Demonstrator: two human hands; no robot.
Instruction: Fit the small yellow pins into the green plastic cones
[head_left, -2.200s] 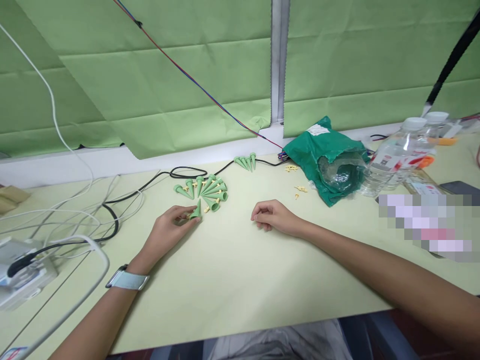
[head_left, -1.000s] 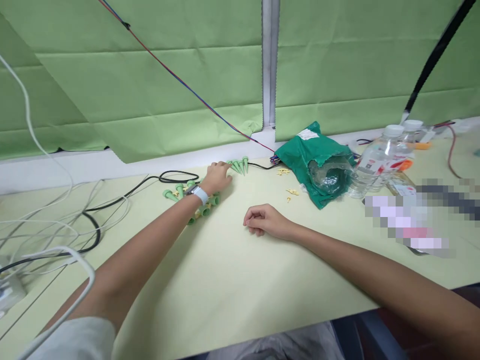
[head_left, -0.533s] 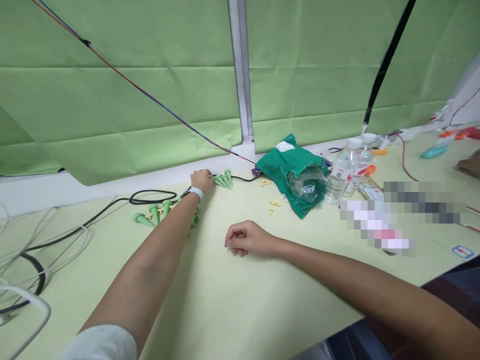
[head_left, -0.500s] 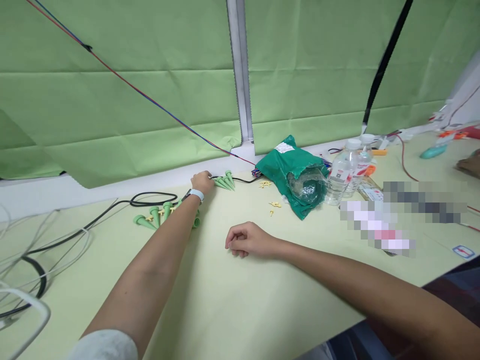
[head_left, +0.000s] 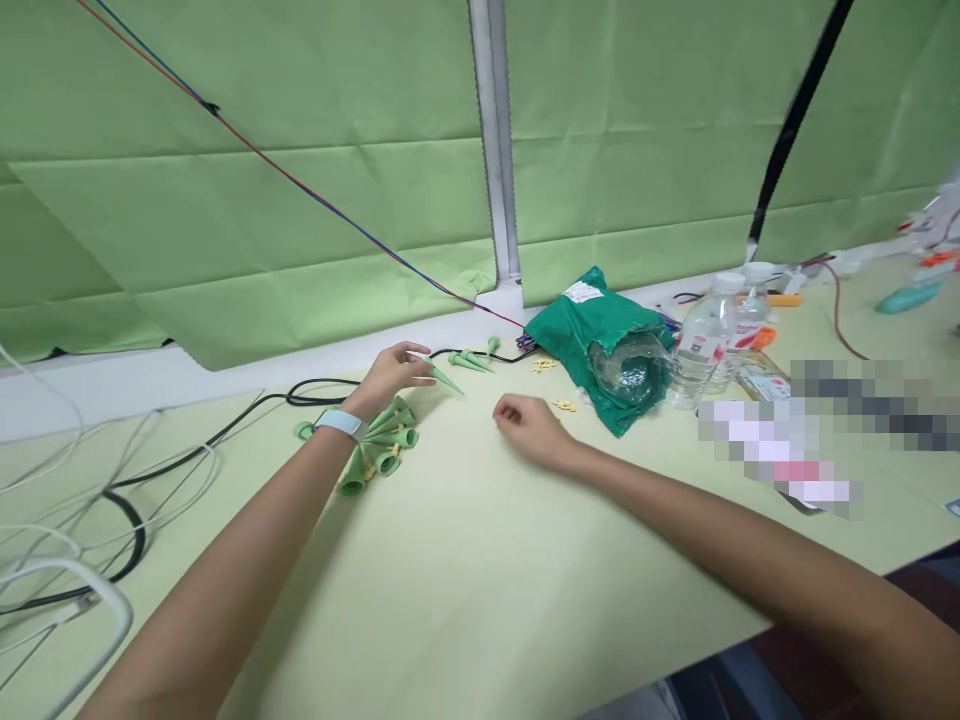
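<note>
My left hand [head_left: 394,378], wearing a watch with a pale strap, pinches the wide end of a green cone-shaped spike [head_left: 448,380]. The spike's thin tip points right and slightly down, above the table. A few more green spikes [head_left: 474,361] lie just beyond it, near the wall. Beneath my left wrist is a cluster of similar spikes [head_left: 386,462], their hollow round ends facing me, with small yellow pieces among them. My right hand [head_left: 529,428] is held over the table with curled fingers; whether anything is inside them is hidden.
Small yellow pieces [head_left: 544,366] lie beside a torn green plastic bag [head_left: 577,320]. Clear bottles [head_left: 697,345] stand right of it. A black cable [head_left: 259,412] and tangled white cables [head_left: 161,500] cover the left side. A red and blue wire [head_left: 322,205] hangs across the green wall covering.
My left hand has drawn back from the spikes near the wall, bringing one spike with it. My right hand has moved slightly up and right, and the view has shifted.
</note>
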